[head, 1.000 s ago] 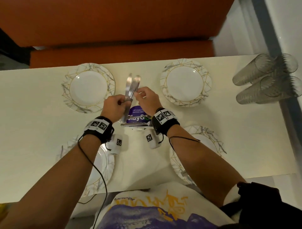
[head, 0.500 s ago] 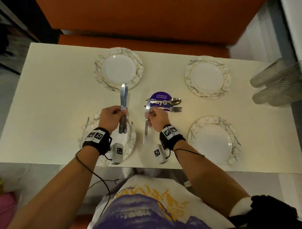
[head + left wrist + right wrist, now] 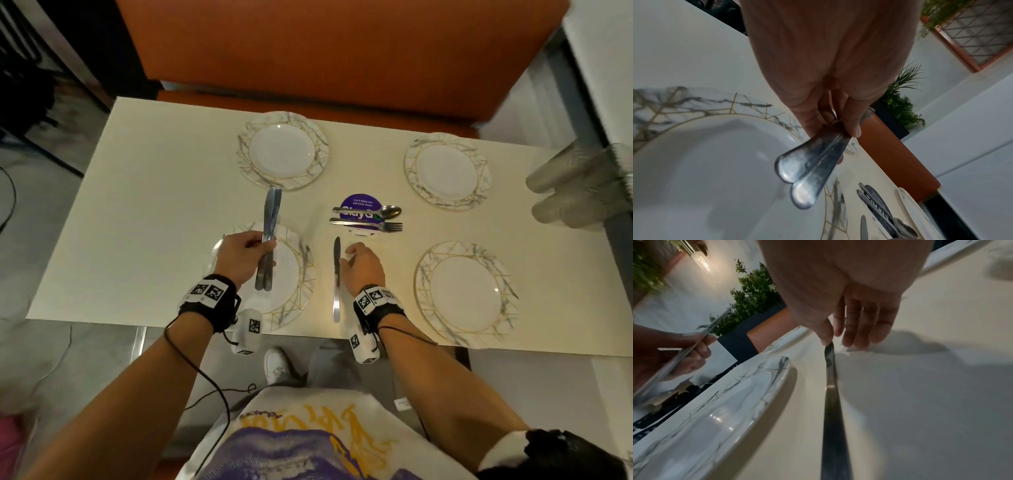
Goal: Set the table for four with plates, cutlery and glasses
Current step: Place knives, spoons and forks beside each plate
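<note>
I see bare worktop on the left, wide enough to pass. Between the near plates a knife lies in the lane. Ahead, a spoon and fork bar the middle; glasses crowd the right edge.

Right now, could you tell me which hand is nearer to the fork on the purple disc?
Right. The right hand sits just below the fork; the left hand is farther off, over the near-left plate.

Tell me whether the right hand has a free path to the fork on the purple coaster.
Probably yes. The right hand is open beside the laid knife, and the fork lies just beyond it on bare table, nothing between.
</note>
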`<move>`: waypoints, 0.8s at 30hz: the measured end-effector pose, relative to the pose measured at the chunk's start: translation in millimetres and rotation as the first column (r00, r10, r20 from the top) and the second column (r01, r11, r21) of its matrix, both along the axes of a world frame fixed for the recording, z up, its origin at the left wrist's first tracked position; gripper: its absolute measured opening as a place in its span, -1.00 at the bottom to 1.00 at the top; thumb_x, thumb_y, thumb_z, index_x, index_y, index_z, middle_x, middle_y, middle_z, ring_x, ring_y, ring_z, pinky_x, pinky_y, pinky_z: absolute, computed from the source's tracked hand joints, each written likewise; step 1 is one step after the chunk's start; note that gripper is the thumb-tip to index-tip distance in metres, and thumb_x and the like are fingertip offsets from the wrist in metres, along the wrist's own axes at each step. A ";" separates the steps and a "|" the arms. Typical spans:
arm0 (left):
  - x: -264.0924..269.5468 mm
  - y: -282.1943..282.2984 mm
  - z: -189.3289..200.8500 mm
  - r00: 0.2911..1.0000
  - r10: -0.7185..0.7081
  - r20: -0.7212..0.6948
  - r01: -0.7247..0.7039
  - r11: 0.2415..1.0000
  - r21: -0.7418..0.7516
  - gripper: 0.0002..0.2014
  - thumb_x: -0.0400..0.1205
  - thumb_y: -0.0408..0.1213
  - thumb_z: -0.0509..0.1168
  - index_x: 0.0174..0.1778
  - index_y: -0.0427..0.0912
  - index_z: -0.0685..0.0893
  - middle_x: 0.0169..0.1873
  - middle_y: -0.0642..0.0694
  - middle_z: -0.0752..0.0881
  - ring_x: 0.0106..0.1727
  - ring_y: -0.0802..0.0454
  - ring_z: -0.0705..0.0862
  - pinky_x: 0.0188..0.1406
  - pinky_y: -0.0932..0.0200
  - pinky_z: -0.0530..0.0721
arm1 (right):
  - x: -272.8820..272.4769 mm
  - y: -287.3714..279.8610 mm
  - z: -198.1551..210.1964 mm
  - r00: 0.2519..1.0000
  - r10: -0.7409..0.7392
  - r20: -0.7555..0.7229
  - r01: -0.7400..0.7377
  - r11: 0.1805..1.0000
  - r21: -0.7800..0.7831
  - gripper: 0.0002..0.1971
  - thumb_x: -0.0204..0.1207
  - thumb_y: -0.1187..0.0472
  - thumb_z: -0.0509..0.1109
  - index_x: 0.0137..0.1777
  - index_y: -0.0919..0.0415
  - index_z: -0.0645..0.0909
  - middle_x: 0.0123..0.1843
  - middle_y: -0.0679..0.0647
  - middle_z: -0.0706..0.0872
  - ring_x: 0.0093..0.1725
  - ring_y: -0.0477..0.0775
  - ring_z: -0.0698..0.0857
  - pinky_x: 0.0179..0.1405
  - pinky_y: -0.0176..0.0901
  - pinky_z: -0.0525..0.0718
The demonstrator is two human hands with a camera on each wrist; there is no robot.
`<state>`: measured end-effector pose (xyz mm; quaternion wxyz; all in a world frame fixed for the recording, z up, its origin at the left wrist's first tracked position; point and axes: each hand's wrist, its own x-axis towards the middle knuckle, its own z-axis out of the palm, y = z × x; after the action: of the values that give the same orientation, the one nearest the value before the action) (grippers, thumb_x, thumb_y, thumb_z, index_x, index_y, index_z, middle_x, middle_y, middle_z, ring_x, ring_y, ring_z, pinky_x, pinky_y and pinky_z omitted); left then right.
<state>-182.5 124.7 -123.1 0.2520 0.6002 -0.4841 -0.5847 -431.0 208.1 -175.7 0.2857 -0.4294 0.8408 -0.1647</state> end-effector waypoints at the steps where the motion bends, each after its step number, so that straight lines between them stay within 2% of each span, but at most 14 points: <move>1: 1.5 0.4 2.0 1.000 0.002 0.000 -0.003 1.000 -0.006 -0.93 0.64 -0.31 0.52 -0.04 -0.24 0.86 -0.25 -0.18 0.86 -0.23 -0.27 0.89 0.04 -0.32 0.85 | 1.8 5.1 1.8 0.998 0.051 -0.035 -0.052 0.998 -0.022 -0.71 0.62 0.18 0.43 0.32 0.07 0.57 0.22 0.10 0.68 0.25 0.14 0.62 0.26 0.03 0.66; 3: 3.5 0.9 4.7 1.000 0.002 0.006 -0.002 1.000 -0.015 -0.93 0.64 -0.34 0.51 -0.03 -0.27 0.84 -0.22 -0.22 0.86 -0.24 -0.27 0.89 0.04 -0.32 0.85 | 5.3 16.0 3.1 0.974 0.188 -0.129 -0.193 0.981 -0.030 -0.58 0.58 0.25 0.43 0.44 0.11 0.54 0.38 0.12 0.60 0.36 0.18 0.55 0.37 0.08 0.61; 5: 5.0 0.7 5.7 1.000 -0.006 0.010 0.006 1.000 -0.019 -0.93 0.64 -0.34 0.51 -0.02 -0.25 0.84 -0.22 -0.21 0.86 -0.24 -0.25 0.89 0.05 -0.32 0.85 | 8.4 25.8 0.9 0.924 0.316 -0.216 -0.319 0.948 0.023 -0.46 0.53 0.23 0.44 0.53 0.15 0.48 0.53 0.14 0.51 0.47 0.23 0.50 0.41 0.13 0.58; 9: 5.9 -1.0 4.5 1.000 -0.006 0.002 0.006 1.000 -0.016 -0.95 0.63 -0.33 0.53 -0.05 -0.22 0.86 -0.26 -0.15 0.87 -0.23 -0.27 0.89 0.05 -0.33 0.85 | 13.4 39.8 -8.0 0.862 0.441 -0.250 -0.419 0.898 0.137 -0.31 0.54 0.15 0.38 0.68 0.16 0.31 0.78 0.12 0.21 0.75 0.21 0.20 0.63 0.23 0.40; 12: 4.6 -1.7 4.1 1.000 -0.010 -0.003 0.010 1.000 -0.017 -0.95 0.62 -0.33 0.53 -0.05 -0.21 0.86 -0.25 -0.15 0.87 -0.23 -0.25 0.89 0.06 -0.31 0.85 | 15.1 44.8 -9.5 0.844 0.467 -0.264 -0.440 0.884 0.159 -0.28 0.58 0.10 0.34 0.73 0.14 0.23 0.81 0.08 0.14 0.78 0.20 0.11 0.67 0.22 0.31; 18: 4.2 -1.1 2.4 1.000 -0.006 0.006 0.006 1.000 -0.004 -0.95 0.63 -0.32 0.53 -0.05 -0.21 0.86 -0.25 -0.15 0.87 -0.23 -0.23 0.90 0.06 -0.30 0.85 | 24.5 46.5 -11.4 0.788 0.546 -0.285 -0.518 0.838 0.173 -0.28 0.59 0.01 0.33 0.72 0.17 0.27 0.80 0.12 0.19 0.77 0.23 0.15 0.64 0.28 0.36; 24: 1.7 0.5 3.4 1.000 -0.010 0.003 0.010 1.000 -0.005 -0.95 0.63 -0.32 0.52 -0.03 -0.20 0.86 -0.22 -0.18 0.87 -0.23 -0.22 0.90 0.06 -0.30 0.85 | 30.6 45.4 -13.1 0.793 0.544 -0.274 -0.521 0.839 0.155 -0.27 0.56 0.00 0.37 0.71 0.18 0.29 0.80 0.16 0.18 0.77 0.27 0.16 0.64 0.28 0.37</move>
<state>-180.9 125.2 -119.7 0.2499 0.5981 -0.4891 -0.5836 -400.4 253.5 -188.9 0.2016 -0.6582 0.7250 0.0214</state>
